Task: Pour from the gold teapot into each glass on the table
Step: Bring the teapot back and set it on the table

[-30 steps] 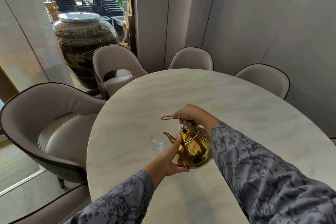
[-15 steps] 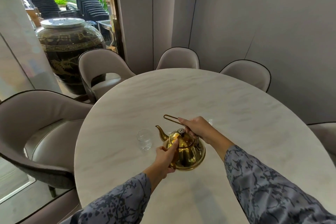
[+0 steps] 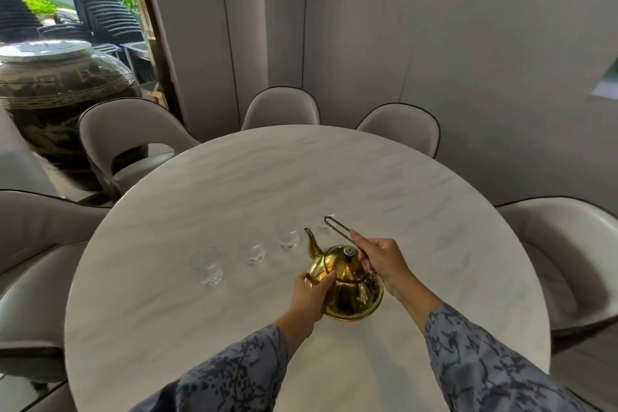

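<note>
You've got the gold teapot (image 3: 347,281) just this side of the row of glasses, near the table's (image 3: 234,184) middle. Your right hand (image 3: 379,259) is closed around the wire handle (image 3: 337,227), carrying the weight; your left hand (image 3: 312,294) has its fingers curled against the pot's near-left side, likely to steady the tilt. The spout (image 3: 310,239) aims far-left, between the third glass (image 3: 288,239) and a faint fourth (image 3: 326,227). Compared with half a second back, three glasses show to the left, not one, and the pot sits further right along the row.
</note>
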{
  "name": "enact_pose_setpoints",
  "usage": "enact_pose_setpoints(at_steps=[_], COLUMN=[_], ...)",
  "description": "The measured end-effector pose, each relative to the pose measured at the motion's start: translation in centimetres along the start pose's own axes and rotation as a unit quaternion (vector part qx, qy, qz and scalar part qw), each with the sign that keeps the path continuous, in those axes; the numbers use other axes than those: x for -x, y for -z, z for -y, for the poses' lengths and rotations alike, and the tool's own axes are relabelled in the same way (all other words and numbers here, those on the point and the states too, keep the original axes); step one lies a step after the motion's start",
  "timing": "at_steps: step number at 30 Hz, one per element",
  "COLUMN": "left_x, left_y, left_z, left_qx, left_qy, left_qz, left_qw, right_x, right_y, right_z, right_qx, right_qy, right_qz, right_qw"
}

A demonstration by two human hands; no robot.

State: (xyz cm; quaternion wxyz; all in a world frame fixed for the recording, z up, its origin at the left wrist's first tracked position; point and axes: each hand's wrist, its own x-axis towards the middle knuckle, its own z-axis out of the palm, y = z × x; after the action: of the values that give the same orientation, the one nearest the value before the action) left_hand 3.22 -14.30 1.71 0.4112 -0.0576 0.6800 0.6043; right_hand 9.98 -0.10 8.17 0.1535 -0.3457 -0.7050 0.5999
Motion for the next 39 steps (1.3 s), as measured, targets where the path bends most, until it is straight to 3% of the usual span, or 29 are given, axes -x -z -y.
enact_pose_setpoints(at_steps=[8,20,39], left_x=[-2.8,-11.2,-17.5], left_y=[-6.3,-14.1,-16.6], left_z=[-1.3,-4.9,-3.9], left_qx=[-0.002,-0.063,-0.011], left_qy=[0.007,0.012,0.036], left_qz=[0.054,0.034,0.056], left_qw=[0.999,0.997,0.998], right_x=[-3.5,-12.8,-18.2], right_y=[6.0,9.2,10.4], right_z=[-1.6,-3.5,-6.9], right_qx=[-0.033,-0.021,-0.024], right_qy=[-0.010,-0.014,-0.042], right_qz=[-0.054,-0.079,-0.089], right_qw=[0.998,0.997,0.995])
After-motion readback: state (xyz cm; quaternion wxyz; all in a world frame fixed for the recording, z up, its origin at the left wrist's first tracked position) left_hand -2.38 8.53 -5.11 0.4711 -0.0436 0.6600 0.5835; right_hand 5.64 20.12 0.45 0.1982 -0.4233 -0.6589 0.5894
